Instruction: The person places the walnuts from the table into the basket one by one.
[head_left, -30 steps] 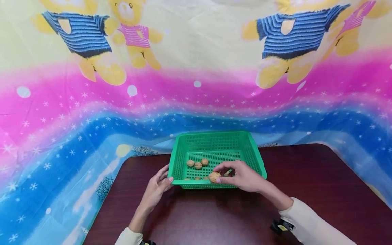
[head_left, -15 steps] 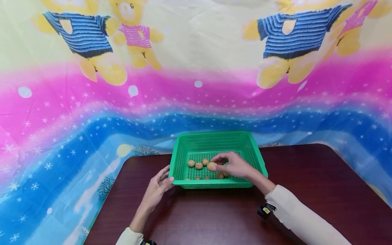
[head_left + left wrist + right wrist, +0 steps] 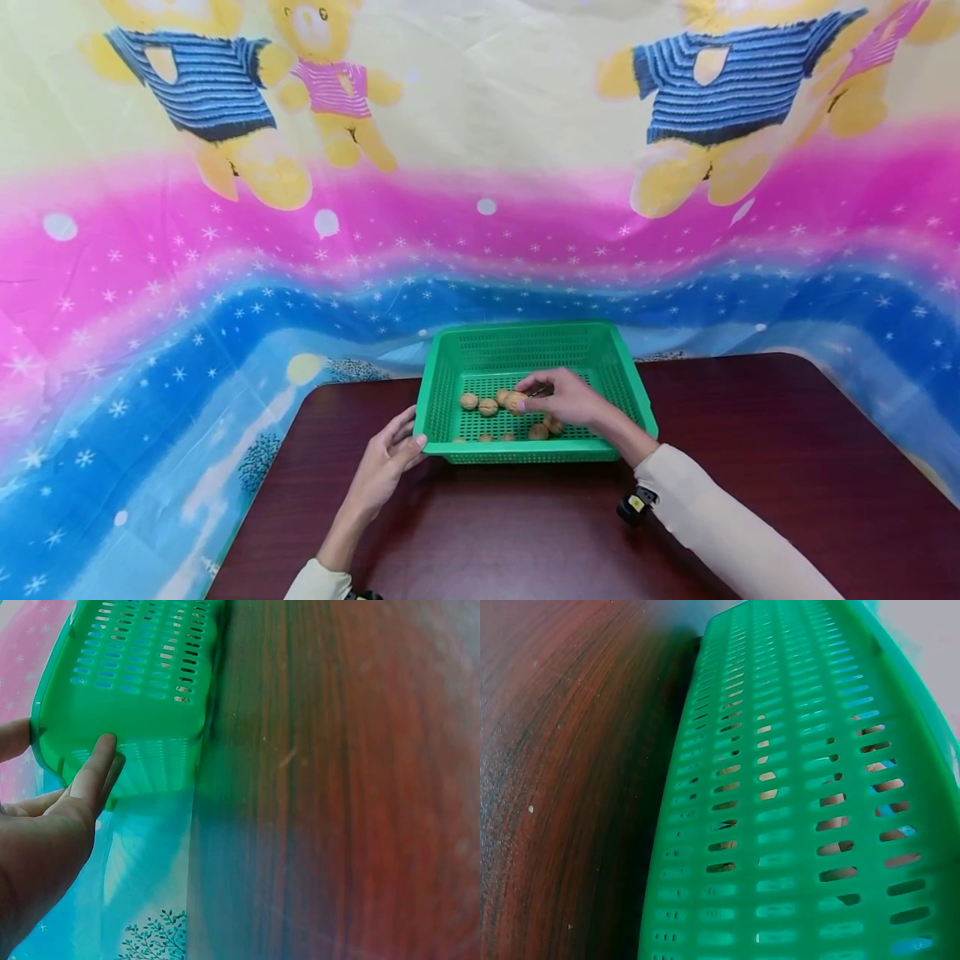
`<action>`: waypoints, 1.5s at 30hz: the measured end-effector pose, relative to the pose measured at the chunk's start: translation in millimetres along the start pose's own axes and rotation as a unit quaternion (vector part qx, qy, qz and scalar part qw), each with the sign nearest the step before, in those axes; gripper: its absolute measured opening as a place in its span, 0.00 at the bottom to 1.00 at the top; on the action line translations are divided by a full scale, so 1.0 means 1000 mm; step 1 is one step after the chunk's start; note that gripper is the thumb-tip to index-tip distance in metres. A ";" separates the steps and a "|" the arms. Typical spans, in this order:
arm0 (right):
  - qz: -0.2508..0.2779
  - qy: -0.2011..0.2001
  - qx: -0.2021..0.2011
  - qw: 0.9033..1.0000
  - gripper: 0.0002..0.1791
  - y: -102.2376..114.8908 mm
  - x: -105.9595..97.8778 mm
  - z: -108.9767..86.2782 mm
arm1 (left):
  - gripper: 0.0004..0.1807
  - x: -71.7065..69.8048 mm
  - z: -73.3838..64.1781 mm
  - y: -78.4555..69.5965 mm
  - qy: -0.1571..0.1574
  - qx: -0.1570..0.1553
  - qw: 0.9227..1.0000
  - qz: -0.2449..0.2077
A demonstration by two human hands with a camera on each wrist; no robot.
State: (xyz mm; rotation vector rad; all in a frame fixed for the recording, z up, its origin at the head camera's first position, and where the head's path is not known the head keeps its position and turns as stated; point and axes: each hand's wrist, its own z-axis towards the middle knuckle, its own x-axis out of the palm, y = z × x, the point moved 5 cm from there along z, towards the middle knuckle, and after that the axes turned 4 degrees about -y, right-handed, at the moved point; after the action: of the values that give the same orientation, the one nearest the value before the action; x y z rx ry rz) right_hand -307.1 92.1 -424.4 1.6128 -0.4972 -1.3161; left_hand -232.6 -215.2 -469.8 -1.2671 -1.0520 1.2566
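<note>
A green plastic basket (image 3: 525, 447) stands on the table in the head view. My left hand (image 3: 384, 467) grips its front left corner, thumb over the rim and fingers against the outer wall. In the left wrist view that hand (image 3: 56, 832) shows at the corner of the green basket (image 3: 112, 712). Inside the basket, my right hand (image 3: 573, 400) pinches a walnut (image 3: 516, 402) between thumb and fingers, beside another walnut (image 3: 488, 407) in a small group. The right wrist view shows mostly the basket's slotted wall (image 3: 780, 817), which hides most of the right hand.
More walnuts (image 3: 537, 432) lie along the basket's front side, partly hidden by its rim. The dark wooden table (image 3: 510, 533) extends in front and to both sides. A printed cloth with bears (image 3: 480, 225) hangs right behind the basket.
My right hand has carried the walnut from over the front rim back and slightly left, down to the group inside. The left hand stays at the corner.
</note>
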 end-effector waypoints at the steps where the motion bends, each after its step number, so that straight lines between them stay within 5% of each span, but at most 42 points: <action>1: -0.002 0.000 0.002 1.000 0.18 -0.001 0.000 0.001 | 0.37 0.000 0.000 0.000 0.000 0.001 1.000 0.001; 25: -0.006 -0.046 0.014 0.999 0.14 -0.005 -0.001 0.000 | 0.37 0.000 -0.001 0.002 -0.003 -0.002 1.000 0.009; 45: -0.021 -0.077 -0.032 0.996 0.16 0.016 -0.025 -0.049 | 0.37 0.000 0.001 0.003 0.000 0.000 1.000 0.004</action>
State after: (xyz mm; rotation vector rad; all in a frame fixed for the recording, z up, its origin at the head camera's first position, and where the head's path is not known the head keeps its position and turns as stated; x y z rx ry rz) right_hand -267.0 124.4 -399.5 1.4835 -0.5121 -1.4804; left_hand -233.8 -215.8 -472.2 -1.2718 -1.0480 1.2618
